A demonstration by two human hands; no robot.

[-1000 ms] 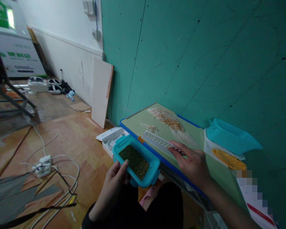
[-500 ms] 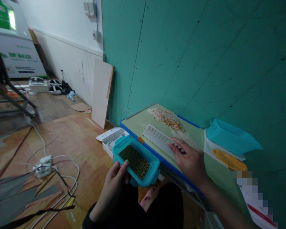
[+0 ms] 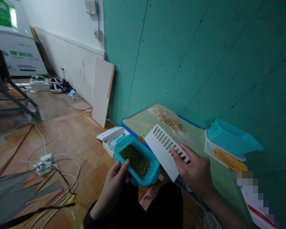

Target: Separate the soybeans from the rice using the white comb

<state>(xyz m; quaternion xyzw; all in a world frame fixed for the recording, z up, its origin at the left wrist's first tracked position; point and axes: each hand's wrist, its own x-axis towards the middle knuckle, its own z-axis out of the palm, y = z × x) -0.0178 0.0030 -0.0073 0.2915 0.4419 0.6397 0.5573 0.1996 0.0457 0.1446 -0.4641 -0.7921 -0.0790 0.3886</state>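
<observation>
My left hand (image 3: 116,179) grips the near edge of a teal plastic box (image 3: 149,178) filled with green beans (image 3: 134,160), held just off the front edge of a green tray with a blue rim (image 3: 133,121). My right hand (image 3: 193,168) holds a white slotted scraper (image 3: 163,148), lifted and tilted above the tray's front edge beside the box. A pile of mixed white grains and yellow-brown beans (image 3: 169,121) lies on the tray further back.
A teal lid (image 3: 231,138) rests on a white container with something yellow (image 3: 228,160) at the right. A white case (image 3: 111,136) lies on the wooden floor by the tray. A power strip (image 3: 43,160) and cables run at the left. A board (image 3: 102,90) leans on the wall.
My right hand has lifted the white scraper off the tray and tipped it upright toward me. The box in my left hand has stayed put.
</observation>
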